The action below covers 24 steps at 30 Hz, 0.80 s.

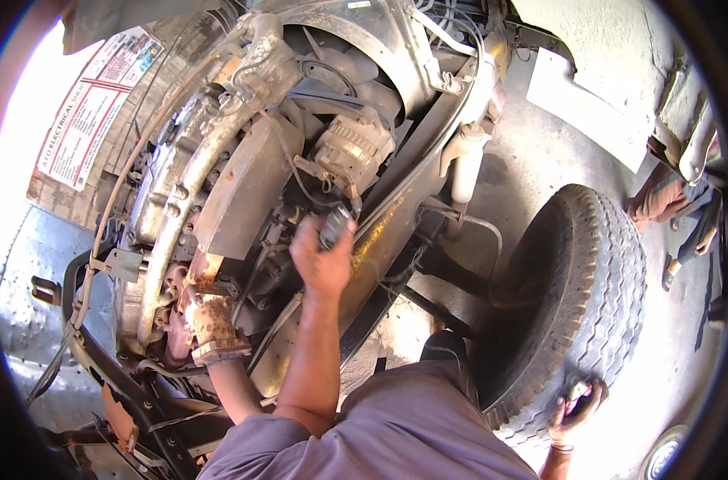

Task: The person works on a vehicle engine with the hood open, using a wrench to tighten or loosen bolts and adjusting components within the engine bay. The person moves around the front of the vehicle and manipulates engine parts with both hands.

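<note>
My left hand (pixel 322 258) is closed around a short grey metal cylinder (pixel 335 226), back of the hand upward. It is above the engine bay, just below the alternator (pixel 354 150) and beside the yellow-stained frame rail (pixel 378 236). Far to the right, my right hand (pixel 576 416) is at the tread of a large tyre (pixel 572 296). Its fingers curl around a small dark and pale object (pixel 576 394) that I cannot identify. Another bare forearm (pixel 234 390) passes beneath a rusty exhaust flange (pixel 220 350); its hand is hidden, and I cannot tell whose it is.
The engine block (pixel 172 208) fills the left, with a fan (pixel 344 60) and its shroud (pixel 388 36) behind. A white cylindrical reservoir (pixel 466 172) and hoses stand between frame and tyre. At far right are people (pixel 660 196). A printed poster (pixel 96 108) hangs upper left.
</note>
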### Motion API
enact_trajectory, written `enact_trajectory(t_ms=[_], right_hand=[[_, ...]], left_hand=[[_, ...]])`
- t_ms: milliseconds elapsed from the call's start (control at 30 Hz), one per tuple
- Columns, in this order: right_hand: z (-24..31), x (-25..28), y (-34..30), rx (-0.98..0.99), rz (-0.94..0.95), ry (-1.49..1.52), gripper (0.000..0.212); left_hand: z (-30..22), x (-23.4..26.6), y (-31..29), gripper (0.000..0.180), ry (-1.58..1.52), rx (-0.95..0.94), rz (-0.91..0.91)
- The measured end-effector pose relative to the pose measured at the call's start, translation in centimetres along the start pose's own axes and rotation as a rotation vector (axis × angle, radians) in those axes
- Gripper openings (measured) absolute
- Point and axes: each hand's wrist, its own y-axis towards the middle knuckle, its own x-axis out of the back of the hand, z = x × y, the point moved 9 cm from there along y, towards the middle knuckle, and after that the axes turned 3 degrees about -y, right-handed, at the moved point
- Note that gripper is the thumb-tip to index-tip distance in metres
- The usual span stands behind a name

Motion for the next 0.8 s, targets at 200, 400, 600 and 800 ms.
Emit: enact_trajectory(t_ms=[200, 400, 600, 800], right_hand=[[7.4, -1.7, 12.4, 0.155, -0.136, 0.499, 0.077], [20.0, -6.9, 21.9, 0.233, 0.021, 0.595, 0.075], [30.6, -10.2, 24.5, 0.322, 0.299, 0.422, 0.076], [37.0, -13.4, 27.1, 0.495, 0.368, 0.270, 0.077]], left_hand=[[-2.9, -3.3, 13.0, 0.045, 0.523, -0.100, 0.287], [-0.5, -8.8, 15.4, 0.023, 0.835, -0.028, 0.654], [-0.4, -8.7, 14.9, 0.021, 0.897, -0.097, 0.649], [-0.3, -7.7, 14.7, 0.020, 0.861, -0.124, 0.593]])
